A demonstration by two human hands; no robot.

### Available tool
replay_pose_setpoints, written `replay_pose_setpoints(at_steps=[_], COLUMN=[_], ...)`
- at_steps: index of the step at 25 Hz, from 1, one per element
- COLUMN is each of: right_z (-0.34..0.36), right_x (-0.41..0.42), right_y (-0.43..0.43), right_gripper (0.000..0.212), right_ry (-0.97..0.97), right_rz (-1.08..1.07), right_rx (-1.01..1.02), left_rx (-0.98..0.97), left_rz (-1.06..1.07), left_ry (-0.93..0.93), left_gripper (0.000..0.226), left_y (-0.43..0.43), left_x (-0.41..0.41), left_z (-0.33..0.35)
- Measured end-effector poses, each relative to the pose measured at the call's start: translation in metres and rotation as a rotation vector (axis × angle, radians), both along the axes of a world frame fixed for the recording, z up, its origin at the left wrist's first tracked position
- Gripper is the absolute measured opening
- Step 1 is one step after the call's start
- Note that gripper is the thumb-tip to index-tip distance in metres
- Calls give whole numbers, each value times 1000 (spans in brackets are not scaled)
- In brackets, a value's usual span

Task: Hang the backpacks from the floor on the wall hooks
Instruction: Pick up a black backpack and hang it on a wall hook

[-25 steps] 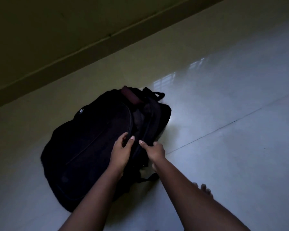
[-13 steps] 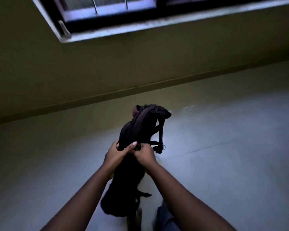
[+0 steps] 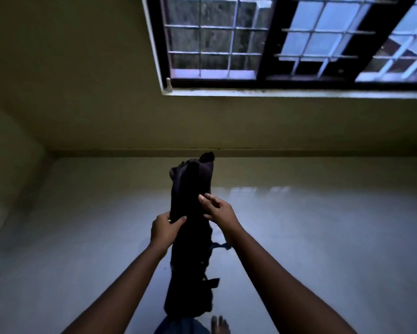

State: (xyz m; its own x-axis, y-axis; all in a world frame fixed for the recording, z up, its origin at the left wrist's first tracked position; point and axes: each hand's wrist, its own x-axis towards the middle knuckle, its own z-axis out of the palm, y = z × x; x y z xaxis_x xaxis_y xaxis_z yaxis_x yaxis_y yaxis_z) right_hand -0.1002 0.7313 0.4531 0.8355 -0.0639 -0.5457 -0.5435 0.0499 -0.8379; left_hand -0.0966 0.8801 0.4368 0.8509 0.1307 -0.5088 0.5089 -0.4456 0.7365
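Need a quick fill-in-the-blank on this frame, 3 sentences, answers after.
1. Both hands hold a black ____ up off the floor.
2. The left hand grips the backpack on its side, while the ____ hand touches it higher up with its fingers.
3. On the wall above the backpack is a barred ____.

Missing words: backpack; right; window
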Motion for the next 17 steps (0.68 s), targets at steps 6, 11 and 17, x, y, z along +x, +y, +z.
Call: replay_pose_setpoints(at_steps=[6,11,17], right_z=[26,28,31], right_x=[5,21,-11], right_y=[49,76,112], right_gripper=[112,49,18], right_ry=[249,160,-200], right_rz=[-9,50,620], right_rx=[89,-38,-321], left_rx=[195,8,-67], left_rz=[-82,76,437], left_ry=[-135,-78,-107], left_gripper=[16,57,81], left_y=[28,63,67], left_x=[-52,-67,-56], left_z=[34,48,75])
